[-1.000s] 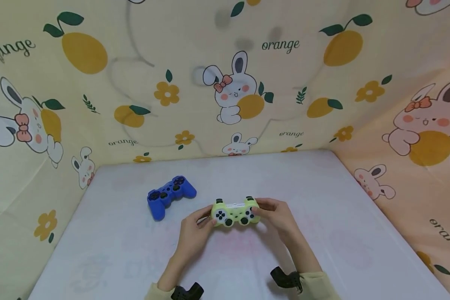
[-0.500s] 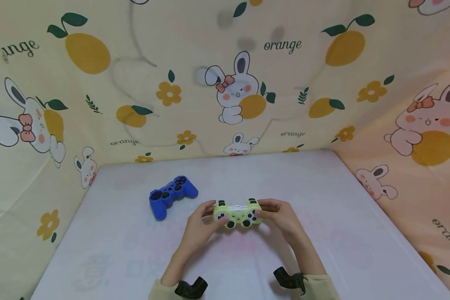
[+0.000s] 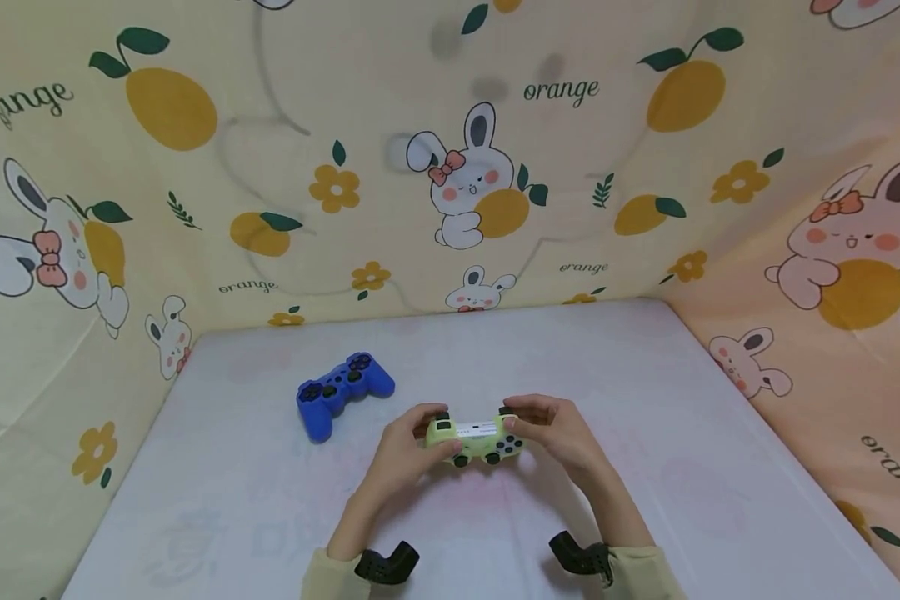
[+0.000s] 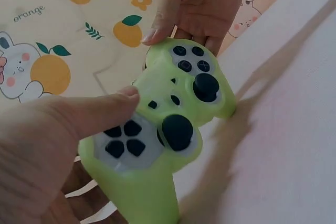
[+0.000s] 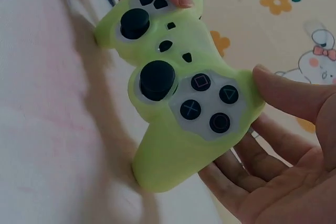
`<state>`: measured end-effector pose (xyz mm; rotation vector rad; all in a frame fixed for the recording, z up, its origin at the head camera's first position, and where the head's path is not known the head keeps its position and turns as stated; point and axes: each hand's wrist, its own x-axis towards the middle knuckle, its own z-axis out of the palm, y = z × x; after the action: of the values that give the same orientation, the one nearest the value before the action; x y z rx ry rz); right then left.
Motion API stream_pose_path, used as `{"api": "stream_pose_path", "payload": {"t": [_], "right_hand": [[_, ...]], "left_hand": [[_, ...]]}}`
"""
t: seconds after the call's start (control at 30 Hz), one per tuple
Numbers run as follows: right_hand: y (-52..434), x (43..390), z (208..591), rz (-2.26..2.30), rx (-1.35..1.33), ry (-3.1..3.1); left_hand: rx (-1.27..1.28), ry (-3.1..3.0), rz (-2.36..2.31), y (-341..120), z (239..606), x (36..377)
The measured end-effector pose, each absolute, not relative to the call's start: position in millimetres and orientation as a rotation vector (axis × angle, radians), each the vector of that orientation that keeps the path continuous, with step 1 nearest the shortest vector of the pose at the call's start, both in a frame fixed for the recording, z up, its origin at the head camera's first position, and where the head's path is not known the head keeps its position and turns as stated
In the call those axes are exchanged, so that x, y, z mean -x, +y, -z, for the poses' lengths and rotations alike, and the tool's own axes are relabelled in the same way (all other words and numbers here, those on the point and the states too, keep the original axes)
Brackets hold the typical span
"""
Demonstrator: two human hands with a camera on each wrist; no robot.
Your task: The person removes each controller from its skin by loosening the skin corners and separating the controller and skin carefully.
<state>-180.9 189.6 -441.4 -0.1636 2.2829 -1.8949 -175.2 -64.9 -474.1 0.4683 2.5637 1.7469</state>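
Observation:
A light green game controller (image 3: 474,438) with black sticks is held just above the white table (image 3: 645,433) between both hands. My left hand (image 3: 408,446) grips its left handle, thumb lying over the face near the direction pad (image 4: 123,140). My right hand (image 3: 551,433) grips the right handle, thumb at the edge beside the symbol buttons (image 5: 210,103). In the left wrist view the green controller (image 4: 168,124) fills the middle; in the right wrist view the green controller (image 5: 178,87) is seen from the other side. A blue controller (image 3: 342,390) lies on the table to the left, untouched.
Yellow cloth walls (image 3: 450,167) printed with rabbits and oranges close the table in at the back, left and right. Black wrist camera mounts (image 3: 386,562) show at the bottom edge.
The green controller has tipped back so its top edge faces up more. My left thumb has come over its face. The blue controller has not moved.

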Motion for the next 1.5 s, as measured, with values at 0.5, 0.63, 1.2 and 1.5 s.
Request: {"api": "stream_pose_path", "payload": {"t": [0.5, 0.63, 1.2, 1.5], "right_hand": [[200, 202, 420, 1.350, 0.818, 2.480], [198, 206, 420, 1.269, 0.927, 2.495], [186, 208, 425, 1.219, 0.996, 2.699], [184, 206, 429, 1.266, 0.967, 2.729]], "left_hand": [[-0.528, 2.611, -1.699, -59, 471, 176], [-0.510, 2.591, -1.698, -60, 471, 177], [-0.684, 2.685, -1.511, -56, 465, 184], [-0.720, 2.721, -1.454, -54, 464, 186]]}}
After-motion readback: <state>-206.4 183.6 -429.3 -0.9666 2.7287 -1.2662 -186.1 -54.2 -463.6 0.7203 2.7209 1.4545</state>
